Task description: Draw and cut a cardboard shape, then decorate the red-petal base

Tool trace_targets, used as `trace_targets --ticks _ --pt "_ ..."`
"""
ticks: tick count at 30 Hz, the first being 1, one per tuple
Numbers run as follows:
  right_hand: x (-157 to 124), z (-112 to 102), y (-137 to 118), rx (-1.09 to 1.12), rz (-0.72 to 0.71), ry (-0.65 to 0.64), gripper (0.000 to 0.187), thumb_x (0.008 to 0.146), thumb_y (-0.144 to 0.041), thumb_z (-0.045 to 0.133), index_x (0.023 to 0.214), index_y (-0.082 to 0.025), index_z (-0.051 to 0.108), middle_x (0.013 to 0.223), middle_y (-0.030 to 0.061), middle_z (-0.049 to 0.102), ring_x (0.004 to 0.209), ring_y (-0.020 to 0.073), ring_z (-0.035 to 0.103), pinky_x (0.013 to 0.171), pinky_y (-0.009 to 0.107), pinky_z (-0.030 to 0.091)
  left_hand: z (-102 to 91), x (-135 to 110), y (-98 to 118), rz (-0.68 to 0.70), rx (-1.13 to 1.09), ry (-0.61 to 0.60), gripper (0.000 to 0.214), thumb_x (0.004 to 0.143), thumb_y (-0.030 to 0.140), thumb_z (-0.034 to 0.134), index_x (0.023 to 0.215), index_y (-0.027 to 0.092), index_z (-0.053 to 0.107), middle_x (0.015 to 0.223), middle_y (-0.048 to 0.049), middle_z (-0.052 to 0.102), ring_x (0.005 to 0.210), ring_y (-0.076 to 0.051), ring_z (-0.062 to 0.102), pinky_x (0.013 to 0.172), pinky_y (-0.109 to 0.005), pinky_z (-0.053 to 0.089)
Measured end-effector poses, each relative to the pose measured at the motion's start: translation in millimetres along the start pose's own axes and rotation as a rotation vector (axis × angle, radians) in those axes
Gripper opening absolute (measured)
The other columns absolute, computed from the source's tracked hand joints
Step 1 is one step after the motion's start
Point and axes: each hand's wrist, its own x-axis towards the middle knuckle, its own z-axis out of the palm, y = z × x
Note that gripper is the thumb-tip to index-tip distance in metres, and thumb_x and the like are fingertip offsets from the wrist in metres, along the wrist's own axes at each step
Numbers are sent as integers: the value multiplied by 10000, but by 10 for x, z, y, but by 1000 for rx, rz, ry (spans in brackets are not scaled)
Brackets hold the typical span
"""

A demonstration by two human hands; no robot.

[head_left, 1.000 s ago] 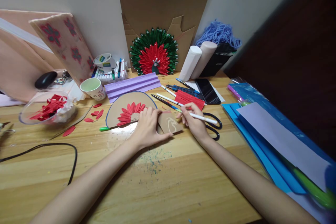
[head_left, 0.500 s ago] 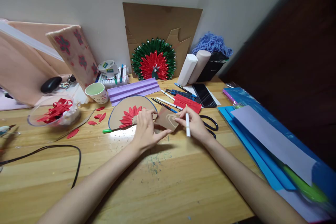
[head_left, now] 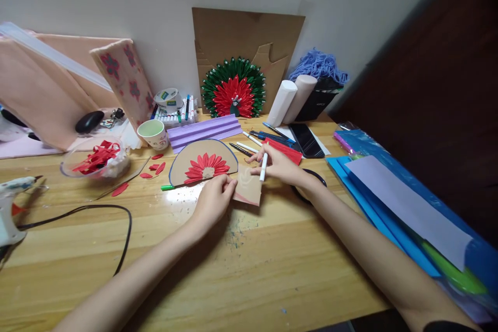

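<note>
My left hand [head_left: 213,201] pinches the left edge of a small brown cardboard piece [head_left: 248,192] with a pale curved outline drawn on it, held just above the wooden table [head_left: 233,270]. My right hand [head_left: 278,166] grips a white marker [head_left: 263,167] between its fingers, tip pointing down at the card's upper right corner. Just behind the card lies a half-round cardboard fan [head_left: 204,162] edged in blue, with red paper petals glued on.
Loose pens and red folded paper [head_left: 286,151] lie behind my right hand, with black scissors [head_left: 311,187] under my wrist. Blue and white sheets [head_left: 397,202] fill the right side. A glue gun [head_left: 11,207] with a black cable [head_left: 97,212], a bowl of red petals [head_left: 95,161] and a paper cup [head_left: 153,134] stand left.
The view has shifted right and back. My right hand lifted the marker off the card and turned it upright. My left hand slid from flat on the card to pinching its edge.
</note>
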Motion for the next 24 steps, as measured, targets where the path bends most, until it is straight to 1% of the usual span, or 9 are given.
trace_targets --ticks 4,7,9,11,13,14,16,19,24 --pt "-73 58 206 36 80 -18 385 613 -255 756 769 -209 407 864 41 654 728 167 640 647 324 511 92 -142 6 12 123 -53 277 858 363 481 649 188 531 641 1 581 601 -158 510 560 -261 310" --pt "-125 99 226 -26 25 43 350 641 -285 753 748 -206 429 886 46 650 783 176 638 713 347 509 132 -172 23 125 223 -14 185 782 371 605 784 192 557 731 -12 600 673 -180 537 602 -277 346" --pt "-188 114 193 -61 -73 124 286 709 -338 711 757 -205 462 911 46 638 832 175 623 766 348 493 146 -164 24 211 241 24 292 752 381 645 948 188 545 848 -38 606 776 -205 549 666 -300 385" --pt "-287 125 166 -10 -149 205 200 839 -409 557 847 -216 505 846 27 624 795 160 607 755 328 482 156 -152 16 273 249 7 434 741 424 651 1075 185 511 947 -66 589 870 -231 537 733 -334 408" --pt "-407 140 174 112 -155 218 260 924 -434 371 989 -229 518 722 -2 583 686 144 572 678 296 466 166 -143 0 304 272 -24 563 719 489 653 1159 183 478 1008 -90 561 924 -254 517 775 -367 417" --pt "-467 151 191 159 -141 204 275 932 -421 346 1024 -227 517 686 -11 559 660 141 552 649 281 453 171 -141 -8 312 288 -34 613 706 514 654 1185 180 466 1027 -99 547 938 -263 508 786 -381 418" --pt "-565 180 240 197 -88 169 224 903 -381 420 1001 -214 531 657 -20 533 637 133 524 610 257 426 182 -140 -23 319 312 -47 667 692 538 653 1218 181 452 1043 -107 526 947 -272 496 795 -394 420" --pt "-638 228 301 168 -5 144 142 813 -322 563 854 -189 540 658 -16 550 606 123 510 573 243 408 193 -144 -35 318 335 -52 663 707 550 631 1227 182 451 1032 -108 517 936 -272 488 791 -399 420" --pt "-639 276 334 -35 40 111 73 785 -248 558 763 -182 538 615 -25 537 544 110 470 506 222 346 203 -142 -42 319 355 -65 652 730 571 593 1222 167 451 1021 -112 526 924 -270 486 787 -402 417"
